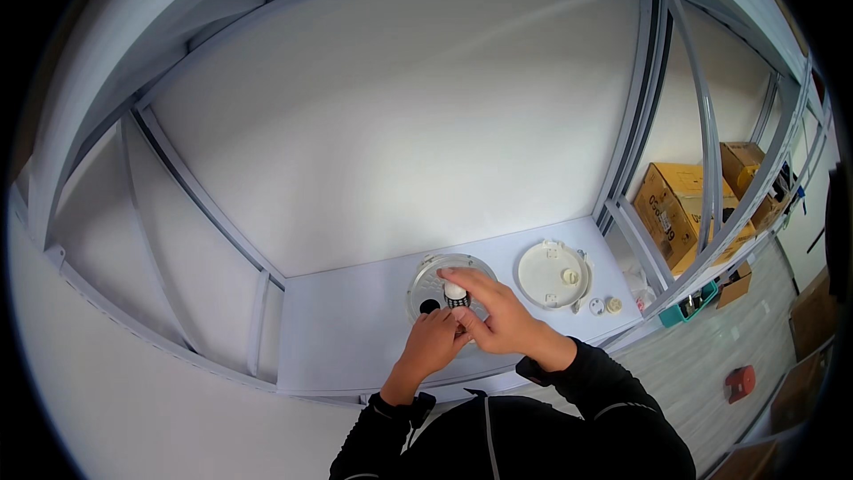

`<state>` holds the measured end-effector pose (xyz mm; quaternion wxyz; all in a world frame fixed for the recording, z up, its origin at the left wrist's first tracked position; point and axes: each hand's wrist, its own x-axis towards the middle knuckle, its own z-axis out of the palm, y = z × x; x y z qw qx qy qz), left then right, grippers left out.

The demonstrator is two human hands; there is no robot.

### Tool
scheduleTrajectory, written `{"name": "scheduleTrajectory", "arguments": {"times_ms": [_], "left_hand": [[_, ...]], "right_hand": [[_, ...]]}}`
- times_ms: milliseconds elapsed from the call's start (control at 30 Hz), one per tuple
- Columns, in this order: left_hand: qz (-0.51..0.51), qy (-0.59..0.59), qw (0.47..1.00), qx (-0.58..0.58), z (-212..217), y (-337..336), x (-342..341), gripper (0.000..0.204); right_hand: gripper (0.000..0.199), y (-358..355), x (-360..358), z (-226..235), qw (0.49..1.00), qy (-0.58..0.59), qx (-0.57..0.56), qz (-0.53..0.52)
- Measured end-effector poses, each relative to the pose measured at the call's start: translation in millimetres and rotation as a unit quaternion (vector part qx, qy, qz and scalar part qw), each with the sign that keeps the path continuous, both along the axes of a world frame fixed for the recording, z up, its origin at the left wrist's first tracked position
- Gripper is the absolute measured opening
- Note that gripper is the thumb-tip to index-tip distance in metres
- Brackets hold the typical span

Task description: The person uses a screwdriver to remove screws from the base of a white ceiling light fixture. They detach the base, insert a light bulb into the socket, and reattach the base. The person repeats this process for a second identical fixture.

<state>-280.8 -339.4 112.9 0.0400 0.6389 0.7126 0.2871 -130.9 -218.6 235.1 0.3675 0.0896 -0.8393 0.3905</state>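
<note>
Over the table's middle, my right hand (504, 316) grips a small part with a white domed top and a black ridged body (457, 294), thumb on one side and fingers on the other. My left hand (431, 343) is closed just below it, fingertips close to my right thumb; what these fingers hold is hidden. Beneath both hands lies a round, pale, shiny dish (418, 292), partly covered by them. A black round spot (430, 306) shows on it beside my left fingers.
To the right on the white table (329, 329) lie a round white base (542, 280) and two small round parts, one white (597, 307), one cream (614, 305). Grey frame posts surround the table. Cardboard boxes (680, 204), a teal bin (691, 307) and a red object (739, 383) are farther right.
</note>
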Motion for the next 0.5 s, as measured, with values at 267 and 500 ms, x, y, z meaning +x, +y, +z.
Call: {"name": "scheduleTrajectory", "arguments": {"times_ms": [267,500], "left_hand": [[0.002,0.009,1.0,0.028,3.8,-1.5,2.4,0.027],[0.023,0.029,0.999,0.014,6.5,0.7,7.4,0.028]], "right_hand": [[0.054,4.8,1.9,4.3,1.0,0.025,0.0,0.008],[0.052,7.8,3.4,5.7,0.999,0.037,0.013,0.002]]}}
